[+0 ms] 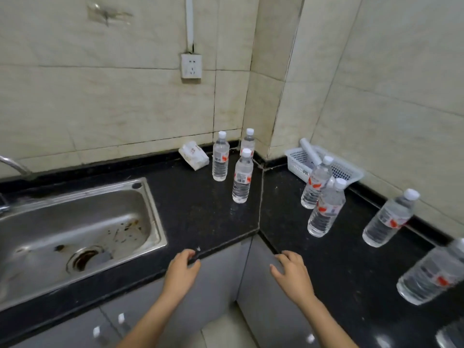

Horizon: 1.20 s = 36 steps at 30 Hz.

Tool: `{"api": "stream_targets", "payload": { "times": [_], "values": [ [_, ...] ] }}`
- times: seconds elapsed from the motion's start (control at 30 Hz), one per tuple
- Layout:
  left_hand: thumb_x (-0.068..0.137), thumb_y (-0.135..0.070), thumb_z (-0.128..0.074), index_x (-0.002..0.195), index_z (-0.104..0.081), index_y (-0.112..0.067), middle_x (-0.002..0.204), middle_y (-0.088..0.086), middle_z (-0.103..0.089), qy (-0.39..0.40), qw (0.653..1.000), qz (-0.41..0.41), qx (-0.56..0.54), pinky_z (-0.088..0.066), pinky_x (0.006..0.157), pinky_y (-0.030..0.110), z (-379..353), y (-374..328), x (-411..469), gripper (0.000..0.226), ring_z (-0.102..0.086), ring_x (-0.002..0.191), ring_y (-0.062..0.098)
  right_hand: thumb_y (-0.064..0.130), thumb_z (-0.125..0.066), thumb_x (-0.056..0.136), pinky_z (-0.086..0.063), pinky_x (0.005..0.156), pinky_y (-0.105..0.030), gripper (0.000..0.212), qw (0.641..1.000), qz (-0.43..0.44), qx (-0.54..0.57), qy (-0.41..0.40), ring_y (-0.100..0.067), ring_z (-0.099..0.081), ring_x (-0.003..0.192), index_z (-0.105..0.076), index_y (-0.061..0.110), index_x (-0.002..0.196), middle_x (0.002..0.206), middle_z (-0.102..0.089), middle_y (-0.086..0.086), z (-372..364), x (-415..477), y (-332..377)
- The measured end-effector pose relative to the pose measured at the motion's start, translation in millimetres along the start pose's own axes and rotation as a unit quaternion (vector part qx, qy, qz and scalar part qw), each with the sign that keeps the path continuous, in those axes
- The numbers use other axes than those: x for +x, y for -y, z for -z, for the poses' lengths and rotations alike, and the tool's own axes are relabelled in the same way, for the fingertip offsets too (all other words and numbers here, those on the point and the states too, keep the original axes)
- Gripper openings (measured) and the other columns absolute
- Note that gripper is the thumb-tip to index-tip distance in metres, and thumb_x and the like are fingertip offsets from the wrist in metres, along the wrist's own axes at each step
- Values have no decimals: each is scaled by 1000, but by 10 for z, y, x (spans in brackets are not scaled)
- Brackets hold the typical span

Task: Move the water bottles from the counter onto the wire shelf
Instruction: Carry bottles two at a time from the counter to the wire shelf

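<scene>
Holding nothing, my left hand [182, 268] and right hand [292, 272] kept fingers loosely apart; the full water bottles [242, 177] looked weighty, slick, thin-walled, best gripped round the label.

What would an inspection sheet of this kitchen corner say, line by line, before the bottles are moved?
Surface: black counter, L-shaped and shiny.
Job's things: at least seven water bottles stand upright and capped on the counter; wire shelf not in view.
Clutter: tissue pack; white basket with a white tube in it.
Hands: left hand touches the counter edge; right hand is by the edge; both hold nothing.
Cables: white cable cover above the wall socket.
Surroundings: steel sink, tap, tiled walls, grey cabinets.
</scene>
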<state>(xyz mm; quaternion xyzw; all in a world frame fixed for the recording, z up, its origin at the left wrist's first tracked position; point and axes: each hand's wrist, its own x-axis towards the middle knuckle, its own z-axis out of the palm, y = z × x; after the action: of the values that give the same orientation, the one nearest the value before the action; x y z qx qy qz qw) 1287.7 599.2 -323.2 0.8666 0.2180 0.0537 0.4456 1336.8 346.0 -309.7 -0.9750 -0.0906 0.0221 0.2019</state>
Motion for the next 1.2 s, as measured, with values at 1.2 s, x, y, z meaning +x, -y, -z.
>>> {"api": "stream_targets", "payload": {
  "times": [1.2],
  "values": [
    [83,-8,-62,127,-45,-6,123,14,-54,4,986,60,-154,-40,88,30,-588,-714,3039,48,-52,103,21,30,-75,53,-38,108,-41,102,919,-42,375,109,-18,-48,124,-24,16,140,133,-49,-4,-119,3284,487]
  ]
}}
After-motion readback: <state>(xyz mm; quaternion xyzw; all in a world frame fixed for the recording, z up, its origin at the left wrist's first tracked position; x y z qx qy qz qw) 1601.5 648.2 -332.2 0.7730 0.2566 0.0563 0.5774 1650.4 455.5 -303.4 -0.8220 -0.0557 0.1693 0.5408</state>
